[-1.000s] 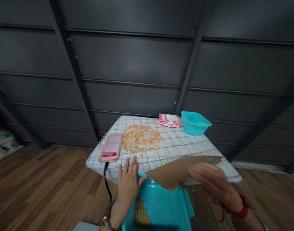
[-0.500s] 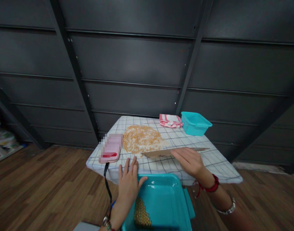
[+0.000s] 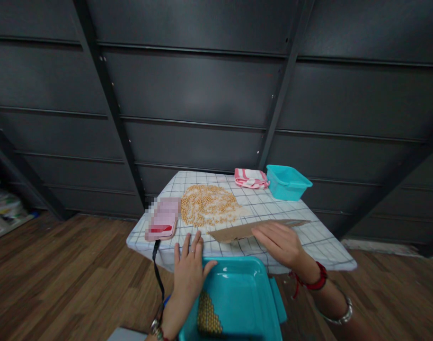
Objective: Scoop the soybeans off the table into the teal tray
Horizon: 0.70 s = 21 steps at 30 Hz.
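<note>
My right hand (image 3: 280, 244) grips a long strip of brown cardboard (image 3: 234, 232) by its upper side, low over the table. Its torn edge faces me. Fingers spread, my left hand (image 3: 188, 271) lies flat at the table's front edge, thumb over the corner of a teal tub (image 3: 243, 296). Small round yellow grains (image 3: 209, 316) are gathered in the tub's left part. Beyond my hands, many similar yellow grains (image 3: 205, 206) are spread on the checked cloth among paler, finer bits. I cannot tell exactly what kind they are.
A pink phone-like case (image 3: 166, 213) with a black strap (image 3: 157, 267) lies left of the grains. At the back right sit a folded pink-and-white towel (image 3: 251, 179) and a turquoise basket (image 3: 287, 183). A dark panelled wall (image 3: 195, 85) stands behind the table.
My right hand has shifted slightly toward me and tilted the cardboard, so more of its broad face shows and its left end sits lower. My left hand has stayed put.
</note>
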Available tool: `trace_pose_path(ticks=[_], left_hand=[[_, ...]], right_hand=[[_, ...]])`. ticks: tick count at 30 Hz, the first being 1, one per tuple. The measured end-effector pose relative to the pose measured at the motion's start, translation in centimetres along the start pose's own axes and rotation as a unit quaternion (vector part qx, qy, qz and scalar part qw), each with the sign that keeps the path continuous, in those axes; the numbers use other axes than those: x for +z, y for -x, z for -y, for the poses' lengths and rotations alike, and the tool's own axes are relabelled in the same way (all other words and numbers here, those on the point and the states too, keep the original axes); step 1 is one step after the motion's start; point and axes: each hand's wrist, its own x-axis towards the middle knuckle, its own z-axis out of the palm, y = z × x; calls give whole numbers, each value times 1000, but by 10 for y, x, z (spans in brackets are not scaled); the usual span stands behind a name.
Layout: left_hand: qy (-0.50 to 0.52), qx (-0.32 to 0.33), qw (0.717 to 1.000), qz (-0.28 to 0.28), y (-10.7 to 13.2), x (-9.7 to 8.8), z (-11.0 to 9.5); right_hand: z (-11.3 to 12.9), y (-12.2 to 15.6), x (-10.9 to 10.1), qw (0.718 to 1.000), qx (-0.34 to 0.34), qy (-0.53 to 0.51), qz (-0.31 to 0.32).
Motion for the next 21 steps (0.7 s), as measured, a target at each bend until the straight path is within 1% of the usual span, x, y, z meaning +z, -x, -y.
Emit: trace_pose_path(ticks=[4,15,21], left_hand=[[1,-1,1000,-8,0,1,0],[13,-4,1000,-4,1,2,1],[9,-1,1000,-2,0,1,1]], right_hand=[[3,2,-6,999,2,19,26],[8,3,-19,999,14,15,44],[8,4,-20,999,8,-7,47]])
